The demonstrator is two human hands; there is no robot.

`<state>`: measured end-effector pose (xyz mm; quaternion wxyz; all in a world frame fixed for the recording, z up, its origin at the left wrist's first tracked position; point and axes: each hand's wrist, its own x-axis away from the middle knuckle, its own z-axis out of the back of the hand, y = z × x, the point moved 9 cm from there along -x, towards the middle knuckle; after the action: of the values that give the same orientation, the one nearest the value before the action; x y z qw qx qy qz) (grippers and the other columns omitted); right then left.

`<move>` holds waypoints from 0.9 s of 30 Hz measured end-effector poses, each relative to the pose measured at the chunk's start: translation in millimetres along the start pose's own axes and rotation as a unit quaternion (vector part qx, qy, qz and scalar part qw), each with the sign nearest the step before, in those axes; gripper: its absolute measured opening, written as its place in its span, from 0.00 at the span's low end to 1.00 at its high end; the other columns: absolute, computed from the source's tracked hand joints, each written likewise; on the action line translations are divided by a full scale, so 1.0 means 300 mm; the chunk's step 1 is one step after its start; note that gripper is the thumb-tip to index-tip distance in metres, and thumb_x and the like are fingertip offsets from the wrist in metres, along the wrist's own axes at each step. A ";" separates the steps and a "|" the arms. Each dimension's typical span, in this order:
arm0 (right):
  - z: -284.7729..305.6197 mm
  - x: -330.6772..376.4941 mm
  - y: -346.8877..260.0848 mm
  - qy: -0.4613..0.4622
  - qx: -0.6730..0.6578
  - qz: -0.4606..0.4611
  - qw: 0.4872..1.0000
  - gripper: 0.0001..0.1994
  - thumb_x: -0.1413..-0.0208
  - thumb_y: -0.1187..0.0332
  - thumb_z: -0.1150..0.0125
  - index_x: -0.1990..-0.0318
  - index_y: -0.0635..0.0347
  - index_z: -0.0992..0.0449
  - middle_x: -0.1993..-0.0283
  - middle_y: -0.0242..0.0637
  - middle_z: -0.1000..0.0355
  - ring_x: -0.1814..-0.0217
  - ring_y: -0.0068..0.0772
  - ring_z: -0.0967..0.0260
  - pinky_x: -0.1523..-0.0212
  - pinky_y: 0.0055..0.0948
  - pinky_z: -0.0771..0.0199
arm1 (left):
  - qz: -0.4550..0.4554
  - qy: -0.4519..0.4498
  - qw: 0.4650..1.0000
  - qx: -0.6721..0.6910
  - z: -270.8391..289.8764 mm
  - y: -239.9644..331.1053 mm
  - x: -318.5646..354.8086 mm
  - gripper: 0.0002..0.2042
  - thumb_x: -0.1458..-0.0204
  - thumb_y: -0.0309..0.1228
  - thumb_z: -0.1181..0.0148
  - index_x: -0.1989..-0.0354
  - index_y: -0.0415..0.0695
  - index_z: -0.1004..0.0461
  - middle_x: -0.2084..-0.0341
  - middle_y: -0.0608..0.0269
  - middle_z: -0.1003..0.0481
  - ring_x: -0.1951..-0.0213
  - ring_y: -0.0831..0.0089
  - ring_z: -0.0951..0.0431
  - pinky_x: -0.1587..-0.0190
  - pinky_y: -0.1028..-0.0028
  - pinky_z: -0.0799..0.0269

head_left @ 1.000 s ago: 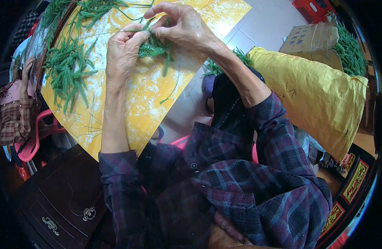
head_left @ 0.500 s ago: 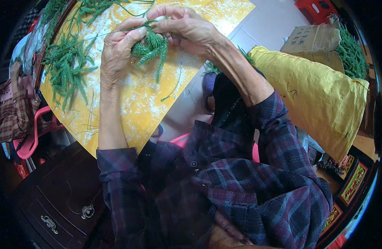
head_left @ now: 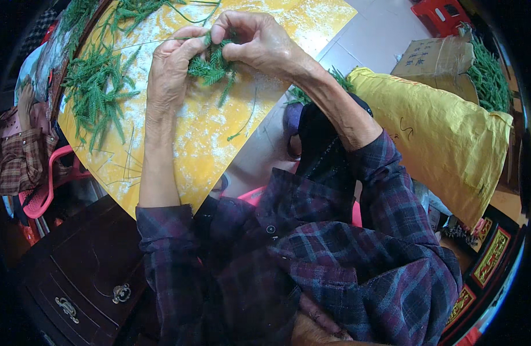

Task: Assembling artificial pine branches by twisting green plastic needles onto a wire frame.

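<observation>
Above the far part of a yellow tabletop point(head_left: 196, 155) dusted with white flakes, both my hands meet around a green artificial pine sprig point(head_left: 210, 70). My left hand point(head_left: 174, 66) is closed, pinching the sprig's stem between thumb and fingers. Close beside it my right hand point(head_left: 254, 43) also pinches at the top of the sprig, its fingers bent. A thin green stem runs leftward from the left fingers. The exact gripping points are partly hidden by the fingers. Left of my hands lies a pile of similar green pine sprigs point(head_left: 98, 86).
One loose thin stem point(head_left: 245, 122) lies near the table's right edge. To the right are a large yellow sack point(head_left: 432, 132), a cardboard box point(head_left: 435, 63) with greenery, and a red stool point(head_left: 441, 16). Another person's plaid sleeve point(head_left: 23, 155) shows at far left beside a pink chair point(head_left: 43, 193).
My right hand's fingers have curled in closer, and both hands have shifted slightly right. The sprig has turned and hangs less far down. At far left, the other person's hand has moved a little.
</observation>
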<state>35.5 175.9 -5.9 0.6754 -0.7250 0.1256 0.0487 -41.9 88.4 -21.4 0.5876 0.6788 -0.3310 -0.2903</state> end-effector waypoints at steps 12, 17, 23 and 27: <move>0.011 0.017 -0.089 0.064 0.194 0.166 0.965 0.10 0.58 0.78 0.39 0.66 0.59 0.21 0.68 0.35 0.24 0.68 0.27 0.26 0.62 0.26 0.27 | 0.022 -0.013 0.998 0.052 0.015 -0.010 -0.006 0.10 0.48 0.26 0.47 0.59 0.36 0.28 0.74 0.66 0.26 0.72 0.83 0.28 0.67 0.83 0.29; -0.033 0.022 -0.132 0.034 0.346 0.217 0.912 0.12 0.59 0.75 0.38 0.63 0.54 0.23 0.69 0.37 0.26 0.66 0.38 0.28 0.64 0.33 0.28 | 0.006 -0.033 0.999 0.043 0.022 -0.017 -0.015 0.09 0.48 0.27 0.46 0.60 0.36 0.27 0.73 0.65 0.24 0.71 0.83 0.26 0.65 0.83 0.30; -0.001 0.062 -0.214 0.091 0.367 0.312 0.872 0.12 0.59 0.73 0.38 0.63 0.55 0.24 0.64 0.37 0.30 0.61 0.40 0.30 0.60 0.33 0.30 | 0.007 0.017 1.000 0.007 -0.012 0.017 -0.001 0.08 0.48 0.26 0.45 0.63 0.36 0.25 0.69 0.64 0.23 0.67 0.82 0.25 0.62 0.83 0.30; -0.003 0.049 -0.209 0.059 0.326 0.302 0.894 0.11 0.58 0.73 0.38 0.63 0.56 0.24 0.64 0.36 0.30 0.62 0.40 0.30 0.60 0.33 0.30 | -0.019 0.039 0.998 0.055 0.001 0.004 0.004 0.08 0.48 0.26 0.45 0.64 0.36 0.24 0.69 0.66 0.23 0.67 0.82 0.26 0.61 0.82 0.31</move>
<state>65.0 176.7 51.4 0.8179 -0.3932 0.3870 0.1634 -41.5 87.0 -20.2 0.5562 0.7270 -0.3102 -0.2565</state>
